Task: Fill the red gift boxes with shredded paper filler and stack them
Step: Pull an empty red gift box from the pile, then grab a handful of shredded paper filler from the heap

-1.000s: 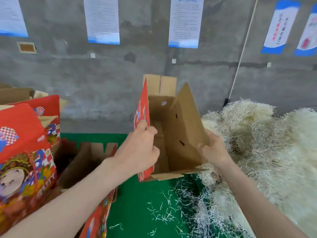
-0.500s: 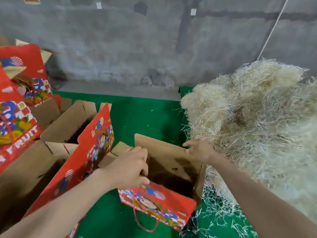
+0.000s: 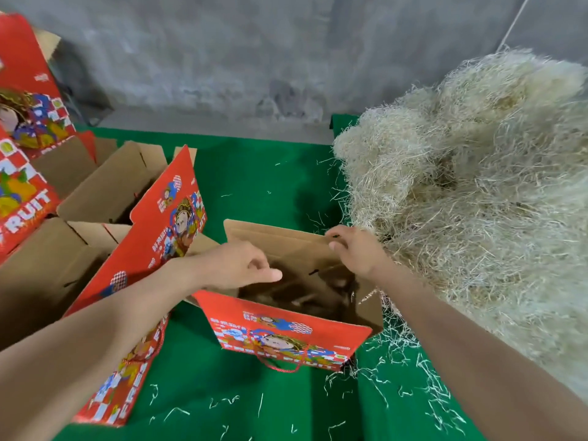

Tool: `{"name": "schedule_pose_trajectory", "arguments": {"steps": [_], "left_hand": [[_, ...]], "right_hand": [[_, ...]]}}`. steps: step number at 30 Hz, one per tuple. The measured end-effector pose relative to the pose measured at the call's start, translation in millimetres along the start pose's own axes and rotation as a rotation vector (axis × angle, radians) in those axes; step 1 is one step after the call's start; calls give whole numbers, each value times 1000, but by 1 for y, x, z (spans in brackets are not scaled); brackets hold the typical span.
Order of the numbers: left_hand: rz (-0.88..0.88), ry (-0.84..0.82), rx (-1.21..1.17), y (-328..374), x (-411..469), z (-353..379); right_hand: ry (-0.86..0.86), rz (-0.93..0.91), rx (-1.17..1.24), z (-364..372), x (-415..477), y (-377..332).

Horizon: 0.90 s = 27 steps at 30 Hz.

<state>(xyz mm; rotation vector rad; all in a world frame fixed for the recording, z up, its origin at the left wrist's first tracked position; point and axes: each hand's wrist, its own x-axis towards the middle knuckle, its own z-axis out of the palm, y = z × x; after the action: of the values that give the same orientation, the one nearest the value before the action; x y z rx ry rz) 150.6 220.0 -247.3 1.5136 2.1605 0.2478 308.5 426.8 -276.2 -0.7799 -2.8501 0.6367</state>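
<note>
Green cloth table (image 3: 254,186) under grey concrete wall (image 3: 254,58); open red printed cardboard gift box (image 3: 286,335) near its front middle, long axis left-right; my right hand (image 3: 356,253) pinches the far flap's corner, just beside the pale shredded paper filler heap (image 3: 477,202), so it's the nearer one to grab; my left hand (image 3: 235,265) curled over the left rim, can't tell if gripping.

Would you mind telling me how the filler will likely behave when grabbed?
Thin tangled strands suggest the filler is light and floppy, probably lifting in clinging clumps. It likely sheds: loose strands already litter the green cloth.
</note>
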Motion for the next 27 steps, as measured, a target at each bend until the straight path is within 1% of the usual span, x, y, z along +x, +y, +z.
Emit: {"name": "schedule_pose_trajectory", "arguments": {"steps": [1,2,3,4,6,7,8,11,14,16,18,19,21,23,24,25,27], "left_hand": [[20,222,100,2,5,-1],[37,407,208,3,11,-3],[47,502,287,5,19,-4],[45,501,340,8,27,-4],[-32,365,370,15,41,0],[-79,302,379,17,46,3],[-88,266,393,16,50,4],[-13,254,343,6,59,0],[29,172,415,0,65,-3],[33,152,461,2,65,-1],[18,163,443,9,64,1],[16,179,398,13,64,3],[47,259,291,26,64,11],[144,346,167,45,62,21],[200,373,105,59,62,25],[244,391,45,74,63,29],[276,409,-102,104,66,35]], "right_hand": [[33,41,20,1,-4,0],[68,88,31,2,-7,0],[96,135,34,3,-10,1],[111,179,35,4,-14,1],[90,237,15,4,-20,0],[74,240,-8,4,-22,-1],[65,235,-29,3,-25,-3],[56,224,-39,0,-30,-5],[4,241,-56,4,-33,-7],[-6,247,-38,6,-34,-9],[15,225,50,2,-37,-10],[46,219,104,-4,-40,-7],[173,239,133,-22,-46,6],[349,298,12,-47,-53,34],[389,365,-105,-61,-57,52],[378,452,-220,-76,-63,71],[285,602,-364,-99,-76,108]]}}
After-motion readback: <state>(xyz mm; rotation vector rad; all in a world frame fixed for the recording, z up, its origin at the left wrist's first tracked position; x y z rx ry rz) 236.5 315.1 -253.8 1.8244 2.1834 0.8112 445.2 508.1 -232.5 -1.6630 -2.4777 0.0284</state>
